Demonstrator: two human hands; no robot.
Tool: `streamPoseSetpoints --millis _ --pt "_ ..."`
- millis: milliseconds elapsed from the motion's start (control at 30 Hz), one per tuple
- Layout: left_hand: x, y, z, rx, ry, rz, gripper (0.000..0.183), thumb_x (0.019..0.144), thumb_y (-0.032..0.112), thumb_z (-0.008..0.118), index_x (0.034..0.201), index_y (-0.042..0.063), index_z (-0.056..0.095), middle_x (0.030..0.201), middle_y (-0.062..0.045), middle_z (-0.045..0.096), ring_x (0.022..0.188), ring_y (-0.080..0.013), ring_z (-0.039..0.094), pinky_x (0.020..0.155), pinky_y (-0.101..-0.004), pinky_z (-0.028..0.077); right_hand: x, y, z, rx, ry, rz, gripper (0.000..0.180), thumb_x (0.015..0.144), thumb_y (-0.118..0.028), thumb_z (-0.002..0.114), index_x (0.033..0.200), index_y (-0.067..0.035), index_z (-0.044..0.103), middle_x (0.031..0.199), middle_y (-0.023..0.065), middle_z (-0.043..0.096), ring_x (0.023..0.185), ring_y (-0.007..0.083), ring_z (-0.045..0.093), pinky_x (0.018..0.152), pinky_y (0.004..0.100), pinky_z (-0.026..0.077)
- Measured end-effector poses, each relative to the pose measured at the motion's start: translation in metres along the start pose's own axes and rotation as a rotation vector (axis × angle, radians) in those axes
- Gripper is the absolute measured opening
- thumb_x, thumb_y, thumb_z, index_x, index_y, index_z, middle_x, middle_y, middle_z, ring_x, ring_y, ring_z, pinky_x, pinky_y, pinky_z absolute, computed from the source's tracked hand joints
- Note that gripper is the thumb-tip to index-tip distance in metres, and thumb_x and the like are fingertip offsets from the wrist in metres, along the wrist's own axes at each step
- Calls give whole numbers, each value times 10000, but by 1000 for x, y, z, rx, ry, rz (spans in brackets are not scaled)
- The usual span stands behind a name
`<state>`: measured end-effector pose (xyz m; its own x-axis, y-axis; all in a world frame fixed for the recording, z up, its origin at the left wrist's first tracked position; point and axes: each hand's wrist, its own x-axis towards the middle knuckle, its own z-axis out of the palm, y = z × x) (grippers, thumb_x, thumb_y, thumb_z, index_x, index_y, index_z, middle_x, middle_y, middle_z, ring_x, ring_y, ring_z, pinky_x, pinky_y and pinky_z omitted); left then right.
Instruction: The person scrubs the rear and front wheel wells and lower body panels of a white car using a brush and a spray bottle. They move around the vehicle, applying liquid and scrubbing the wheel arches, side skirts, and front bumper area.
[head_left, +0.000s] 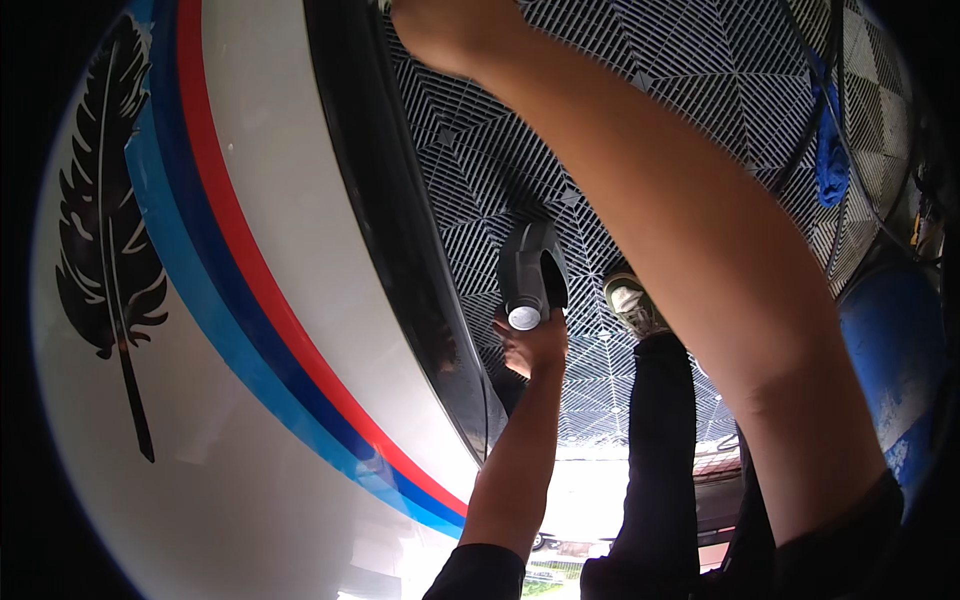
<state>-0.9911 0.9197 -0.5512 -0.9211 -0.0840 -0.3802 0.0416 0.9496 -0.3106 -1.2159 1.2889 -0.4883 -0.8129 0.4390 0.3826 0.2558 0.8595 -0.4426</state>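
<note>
My left hand (536, 345) grips a dark grey plastic jug-like container (525, 262) close to its round white cap. The container is above the grated floor, beside the black lower trim (397, 217) of a white vehicle panel (262, 187). My right arm reaches across the view, and my right hand (450, 30) is at the top edge near that trim. Its fingers are bent and partly cut off, so what they hold is hidden. Red, dark blue and light blue stripes (247, 255) curve along the panel, with a black feather decal (112, 210) to their left.
Dark grated plastic tiles (450, 172) cover the floor. A shoe (634, 304) stands below my right forearm. On the right, a blue cloth (831, 150) is among dark hoses (840, 97), and a large blue rounded container (892, 352) stands nearer. Bright daylight enters at the bottom.
</note>
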Motion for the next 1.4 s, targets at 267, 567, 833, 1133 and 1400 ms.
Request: streamPoseSetpoints --millis 267,567,833,1133,1400 --pt "2 -53 65 153 37 152 855 815 601 762 1367 28 449 1265 -217 620 903 -396 747 719 -549 611 -278 -153 -46 1218 -660 900 373 1085 -186 548 1431 -89 648 638 84 618 537 175 616 553 362 503" --pt "8 -13 22 -57 -18 6 879 759 565 791 1370 33 451 1248 -198 638 947 -407 752 794 -562 612 -258 -98 -55 834 -440 700 232 1035 -204 519 1085 -75 706 711 84 669 623 219 684 649 438 564" --pt "-1 -5 -5 -87 -75 -17 1183 666 556 807 1561 -69 353 1407 -250 615 1183 -408 701 996 -521 581 -224 -80 -42 868 -305 760 170 985 -109 596 1099 5 648 782 152 696 712 310 699 676 443 597" --pt "-68 -126 47 -189 -254 -93 960 754 595 807 1436 10 467 1274 -200 687 1098 -358 716 964 -490 578 -392 -245 -57 1263 -504 957 346 1093 -245 575 1381 -93 694 795 120 766 643 188 720 644 337 559" --pt "-114 -194 105 115 -542 103 769 905 581 696 1368 -14 546 1201 -185 700 1045 -304 707 951 -451 564 -479 -313 -76 1004 -530 979 247 1026 -281 690 1252 -221 768 709 27 695 599 165 604 903 472 484"
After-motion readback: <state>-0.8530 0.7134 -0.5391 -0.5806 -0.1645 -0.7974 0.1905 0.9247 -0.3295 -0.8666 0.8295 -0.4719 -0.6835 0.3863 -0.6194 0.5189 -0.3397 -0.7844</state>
